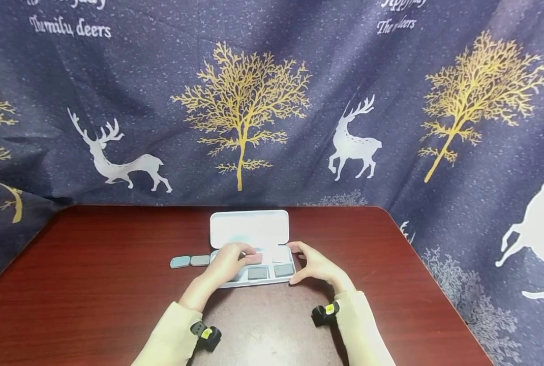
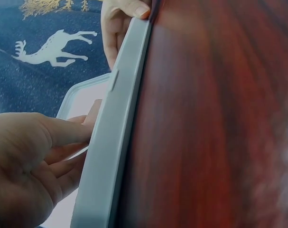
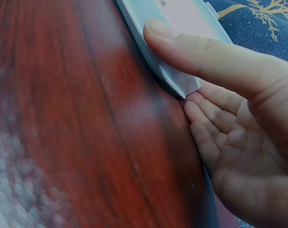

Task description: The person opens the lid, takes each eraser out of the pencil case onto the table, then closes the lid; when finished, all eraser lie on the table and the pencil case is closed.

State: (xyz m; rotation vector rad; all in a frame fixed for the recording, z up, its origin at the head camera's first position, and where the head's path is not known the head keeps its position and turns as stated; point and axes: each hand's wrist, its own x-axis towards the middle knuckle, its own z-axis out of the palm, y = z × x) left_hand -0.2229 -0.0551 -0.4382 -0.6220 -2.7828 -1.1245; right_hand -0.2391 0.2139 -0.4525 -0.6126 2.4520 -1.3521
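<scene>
A shallow white case (image 1: 278,279) with several compartments lies on the table, its lid (image 1: 249,229) raised at the back. My left hand (image 1: 226,262) reaches over the case's left part and pinches a small pink piece (image 1: 254,258) at the back row between thumb and fingers; the left wrist view shows its edge (image 2: 92,113) above the front wall. My right hand (image 1: 315,265) grips the case's right end, thumb at the front corner and fingers behind. Dark grey pieces (image 1: 257,273) sit in the front compartments. The left hand hides the case's left compartments.
A blue rounded piece (image 1: 180,262) and a grey-green one (image 1: 200,261) lie side by side left of the case. The reddish-brown table (image 1: 116,284) ends at a dark blue patterned cloth (image 1: 272,168) behind.
</scene>
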